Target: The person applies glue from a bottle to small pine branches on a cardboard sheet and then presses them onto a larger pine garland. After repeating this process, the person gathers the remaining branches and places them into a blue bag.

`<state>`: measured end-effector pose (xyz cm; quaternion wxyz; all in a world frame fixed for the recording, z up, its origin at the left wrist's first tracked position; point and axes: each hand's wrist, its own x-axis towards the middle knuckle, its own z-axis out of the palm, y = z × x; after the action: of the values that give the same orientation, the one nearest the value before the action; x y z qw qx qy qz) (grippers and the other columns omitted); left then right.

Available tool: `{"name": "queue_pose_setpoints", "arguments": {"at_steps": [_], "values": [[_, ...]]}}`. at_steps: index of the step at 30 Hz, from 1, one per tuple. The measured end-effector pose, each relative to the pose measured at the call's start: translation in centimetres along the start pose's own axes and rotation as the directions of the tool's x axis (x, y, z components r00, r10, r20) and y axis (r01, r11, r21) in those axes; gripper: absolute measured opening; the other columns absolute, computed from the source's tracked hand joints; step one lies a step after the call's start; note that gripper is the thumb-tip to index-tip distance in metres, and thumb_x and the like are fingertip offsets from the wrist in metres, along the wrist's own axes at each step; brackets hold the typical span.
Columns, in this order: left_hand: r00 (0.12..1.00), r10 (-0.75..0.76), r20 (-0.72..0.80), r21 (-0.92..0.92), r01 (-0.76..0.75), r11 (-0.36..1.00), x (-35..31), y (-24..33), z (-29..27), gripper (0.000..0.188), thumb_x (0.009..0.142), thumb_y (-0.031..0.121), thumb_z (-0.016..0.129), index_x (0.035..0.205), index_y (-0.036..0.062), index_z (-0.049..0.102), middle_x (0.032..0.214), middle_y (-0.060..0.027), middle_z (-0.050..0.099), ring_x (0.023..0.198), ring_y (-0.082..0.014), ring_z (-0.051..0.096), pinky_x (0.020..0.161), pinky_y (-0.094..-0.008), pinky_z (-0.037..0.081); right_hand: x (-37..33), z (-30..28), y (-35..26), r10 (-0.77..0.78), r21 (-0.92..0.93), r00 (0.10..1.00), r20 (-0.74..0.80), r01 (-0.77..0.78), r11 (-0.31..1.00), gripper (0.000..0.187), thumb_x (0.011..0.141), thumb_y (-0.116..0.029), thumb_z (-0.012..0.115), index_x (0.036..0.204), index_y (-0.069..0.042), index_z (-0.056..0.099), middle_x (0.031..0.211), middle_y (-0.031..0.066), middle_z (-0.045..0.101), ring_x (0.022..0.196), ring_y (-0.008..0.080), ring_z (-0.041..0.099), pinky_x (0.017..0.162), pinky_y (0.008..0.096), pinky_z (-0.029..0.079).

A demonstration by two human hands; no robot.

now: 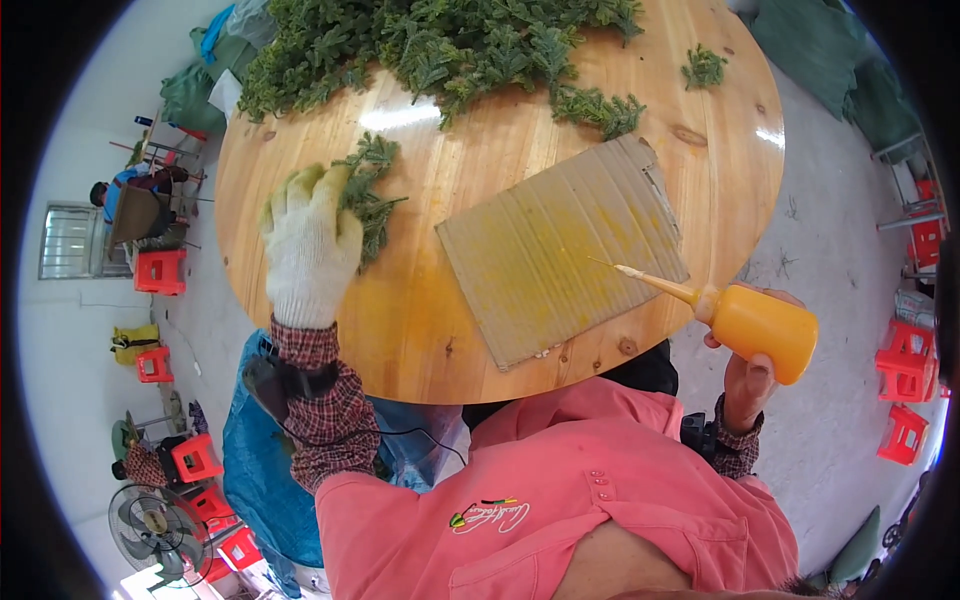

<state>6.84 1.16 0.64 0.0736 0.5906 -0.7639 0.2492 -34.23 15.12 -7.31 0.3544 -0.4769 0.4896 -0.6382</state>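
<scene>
My left hand (310, 245), in a white knit glove with yellowed fingertips, is over the left part of the round wooden table (415, 310). A green fir-like sprig (372, 205) lies between its thumb and fingers, which are closed on it; the fingertips are partly hidden by the glove's angle. My bare right hand (752, 385) grips an orange squeeze bottle (765, 330) at the table's right edge. The bottle is tilted, and its long thin nozzle points left over a piece of corrugated cardboard (560, 255) smeared with yellow.
A large heap of green sprigs (430, 45) covers the far side of the table, with one small sprig (704, 68) apart at far right. A blue plastic bag (265, 470) hangs at the near left. Red stools (160, 271) and a standing fan (155, 525) are further left.
</scene>
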Motion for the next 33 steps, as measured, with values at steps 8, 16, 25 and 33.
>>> {"name": "queue_pose_setpoints", "arguments": {"at_steps": [8,16,25,33], "values": [[0.938,-0.146,0.313,-0.296,0.243,0.924,8.0,5.1,5.4,0.037,0.089,0.032,0.061,0.120,0.0115,0.066,0.103,-0.0140,0.071,0.101,-0.0305,0.066,0.096,-0.0423,0.046,0.2,1.3,-0.6,0.020,0.018,1.000,-0.020,-0.019,1.000,0.080,0.085,-0.059,0.068,0.132,0.000,0.040,0.118,0.0177,0.057,0.085,0.0243,0.067,0.062,0.0321,0.058],[0.862,-0.214,0.460,-0.351,0.398,0.848,9.9,5.9,6.2,0.036,0.091,0.032,0.060,0.116,0.0075,0.068,0.105,-0.0140,0.071,0.099,-0.0242,0.068,0.084,-0.0383,0.053,0.5,0.4,-0.5,0.027,0.043,0.998,-0.063,-0.025,0.999,0.081,0.085,-0.057,0.070,0.130,0.002,0.038,0.109,0.0197,0.063,0.076,0.0243,0.068,0.064,0.0343,0.058],[0.916,-0.035,0.400,-0.882,0.395,0.255,5.2,3.3,1.0,0.031,0.091,0.019,0.057,0.116,0.0051,0.069,0.092,-0.0133,0.072,0.080,-0.0193,0.068,0.074,-0.0304,0.053,0.3,-1.2,1.2,0.003,0.037,0.994,-0.109,0.001,0.999,0.079,0.087,-0.058,0.066,0.133,0.001,0.040,0.118,0.0181,0.058,0.082,0.0245,0.068,0.063,0.0322,0.056],[0.853,0.215,0.476,-0.690,0.211,0.692,0.7,8.9,1.1,0.027,0.092,0.017,0.059,0.114,0.0064,0.068,0.089,-0.0138,0.069,0.083,-0.0312,0.066,0.076,-0.0384,0.053,0.0,-2.1,1.1,0.005,0.055,0.997,-0.079,-0.001,0.999,0.080,0.086,-0.060,0.064,0.134,-0.001,0.040,0.123,0.0171,0.056,0.085,0.0249,0.067,0.063,0.0312,0.056]]}}
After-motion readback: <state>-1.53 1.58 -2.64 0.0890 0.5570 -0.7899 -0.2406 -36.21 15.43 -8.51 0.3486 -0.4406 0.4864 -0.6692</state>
